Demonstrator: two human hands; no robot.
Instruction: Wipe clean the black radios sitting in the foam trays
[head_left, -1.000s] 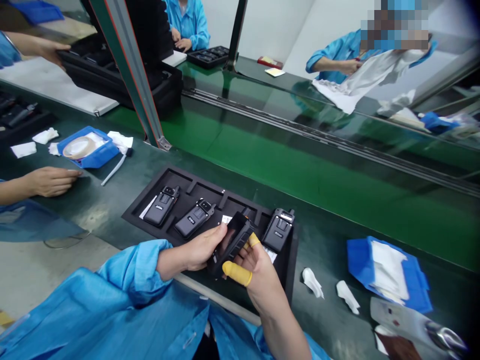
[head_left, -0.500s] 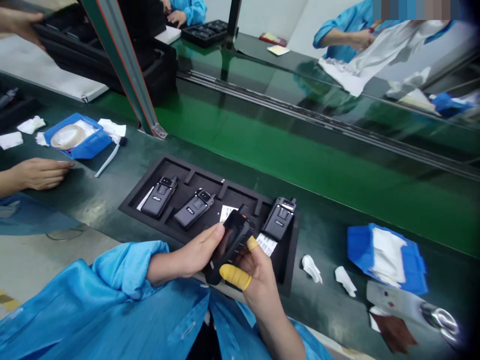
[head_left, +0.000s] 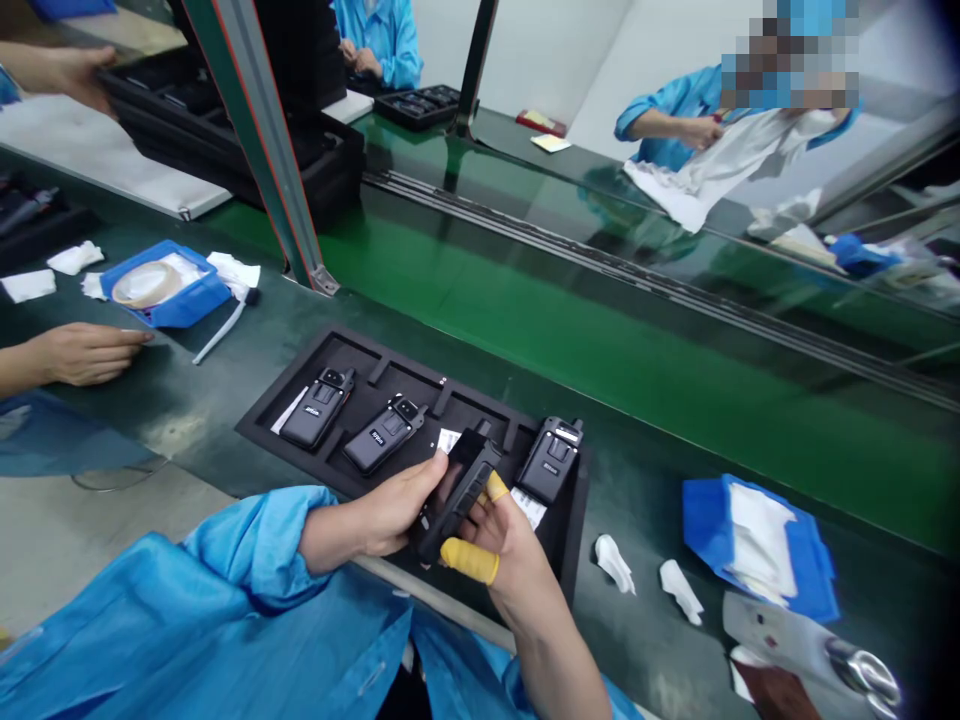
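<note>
Both my hands grip a black handheld radio (head_left: 457, 490) with a glossy screen and a stubby antenna, tilted above the front of a black foam tray (head_left: 274, 400). My left hand (head_left: 397, 505) closes on its left side, thumb along the screen edge. Yellow finger cots cover two fingertips of my right hand (head_left: 506, 550), which supports the radio from the right and below. In the tray lie three similar radios, backs up: one at the left (head_left: 319, 408), one in the middle (head_left: 385, 433), one at the right (head_left: 551, 460). White printed labels (head_left: 529, 507) show beside them.
Right of the tray are crumpled white wipes (head_left: 615, 563), a blue bin (head_left: 705, 520) of white cloth and a metal-topped bottle (head_left: 780, 635). A co-worker's hand (head_left: 94, 352) rests at the left near another blue bin (head_left: 180, 310). A green conveyor (head_left: 600, 350) runs behind.
The view has shifted slightly, so the bench appears a little lower. Both hands keep hold of the radio, which is turned slightly. A co-worker across the belt still handles white cloth.
</note>
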